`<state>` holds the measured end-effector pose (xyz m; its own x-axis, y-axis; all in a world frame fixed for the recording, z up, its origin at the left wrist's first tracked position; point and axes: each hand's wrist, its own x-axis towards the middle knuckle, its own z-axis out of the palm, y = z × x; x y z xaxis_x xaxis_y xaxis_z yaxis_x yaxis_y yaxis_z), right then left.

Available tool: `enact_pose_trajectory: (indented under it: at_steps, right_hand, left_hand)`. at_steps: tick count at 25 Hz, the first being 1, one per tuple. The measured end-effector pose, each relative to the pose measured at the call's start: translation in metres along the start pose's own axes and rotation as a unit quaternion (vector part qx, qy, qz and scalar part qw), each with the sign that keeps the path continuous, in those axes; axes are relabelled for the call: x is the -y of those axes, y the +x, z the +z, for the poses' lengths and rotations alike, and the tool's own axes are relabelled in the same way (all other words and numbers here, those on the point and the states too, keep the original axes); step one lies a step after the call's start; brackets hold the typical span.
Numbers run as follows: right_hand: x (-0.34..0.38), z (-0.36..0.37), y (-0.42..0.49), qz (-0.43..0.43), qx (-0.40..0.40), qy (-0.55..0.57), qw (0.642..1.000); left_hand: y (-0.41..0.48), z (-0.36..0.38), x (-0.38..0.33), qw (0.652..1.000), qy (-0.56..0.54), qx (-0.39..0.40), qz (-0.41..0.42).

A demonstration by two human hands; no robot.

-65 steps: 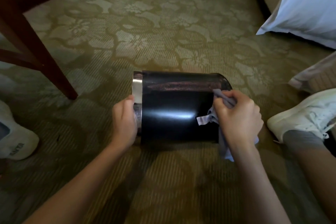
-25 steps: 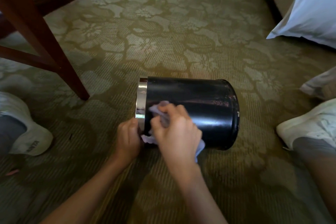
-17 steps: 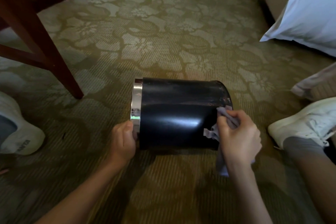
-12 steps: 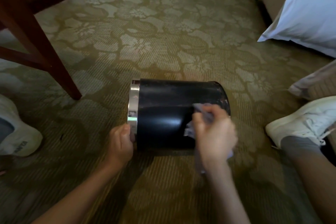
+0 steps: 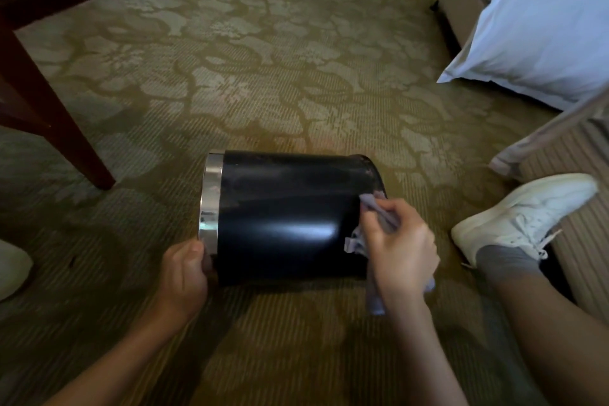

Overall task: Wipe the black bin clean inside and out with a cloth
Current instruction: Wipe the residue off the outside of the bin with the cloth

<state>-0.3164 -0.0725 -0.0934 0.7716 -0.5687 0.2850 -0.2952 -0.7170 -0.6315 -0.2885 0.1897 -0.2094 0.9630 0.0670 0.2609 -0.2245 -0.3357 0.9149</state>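
Mostly hidden inside the right hand (image 5: 400,250), the cloth (image 5: 370,201) touches the bin (image 5: 283,208).

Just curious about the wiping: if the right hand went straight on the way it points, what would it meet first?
The black bin: the right hand, gripping the cloth, lies against its side near the base end. Past the bin there looks to be only carpet, though depth is unclear.

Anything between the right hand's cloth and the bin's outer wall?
Nothing visible. The right hand holds the cloth directly against the black bin near its base; the left hand grips the rim end.
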Motion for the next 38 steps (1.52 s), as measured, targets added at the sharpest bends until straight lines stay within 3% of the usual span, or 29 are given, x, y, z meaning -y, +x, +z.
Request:
enact_pose_trajectory:
  at_steps: [3, 7, 10, 15, 18, 21, 23, 26, 31, 34, 38]
  right_hand:
    - [-0.004, 0.002, -0.016, -0.02, -0.013, 0.017, 1.0]
    - [-0.02, -0.003, -0.039, -0.024, -0.013, 0.051, 0.998]
    - [-0.023, -0.008, -0.043, -0.002, -0.013, 0.081, 0.997]
    - [-0.014, -0.012, -0.037, 0.009, -0.036, 0.164, 0.986]
    - [-0.027, -0.029, -0.028, 0.09, -0.119, 0.33, 0.932]
    - [-0.051, -0.033, -0.031, 0.181, -0.083, 0.33, 0.923]
    - [-0.054, -0.022, -0.039, 0.242, -0.046, 0.359, 0.9]
    - [-0.05, -0.006, -0.04, 0.265, -0.107, 0.4, 0.871]
    - [-0.056, 0.016, -0.011, 0.351, -0.099, 0.517, 0.774]
    - [-0.051, 0.034, 0.006, 0.347, -0.084, 0.524, 0.773]
    - [-0.056, 0.04, 0.009, 0.311, -0.057, 0.482, 0.817]
  left_hand:
    - [0.007, -0.002, -0.016, 0.999, -0.027, -0.016, -0.017]
    - [0.037, 0.001, -0.042, 0.99, -0.072, -0.042, -0.112]
    - [0.031, 0.002, -0.05, 0.994, -0.041, -0.043, -0.094]
    - [0.003, -0.001, -0.045, 0.992, -0.096, -0.033, -0.081]
    - [-0.017, -0.002, -0.037, 0.994, -0.07, -0.037, -0.074]
    - [-0.029, -0.004, -0.035, 0.992, -0.085, -0.027, -0.094]
    - [-0.028, -0.004, -0.04, 0.992, -0.097, -0.027, -0.071]
    - [-0.019, -0.001, -0.046, 0.993, -0.108, -0.045, -0.035]
    - [0.011, 0.018, -0.052, 0.989, -0.107, 0.005, 0.098]
    - [0.043, 0.021, -0.044, 0.984, -0.055, -0.012, 0.169]
    - [0.057, 0.018, -0.019, 0.961, 0.081, -0.036, 0.263]
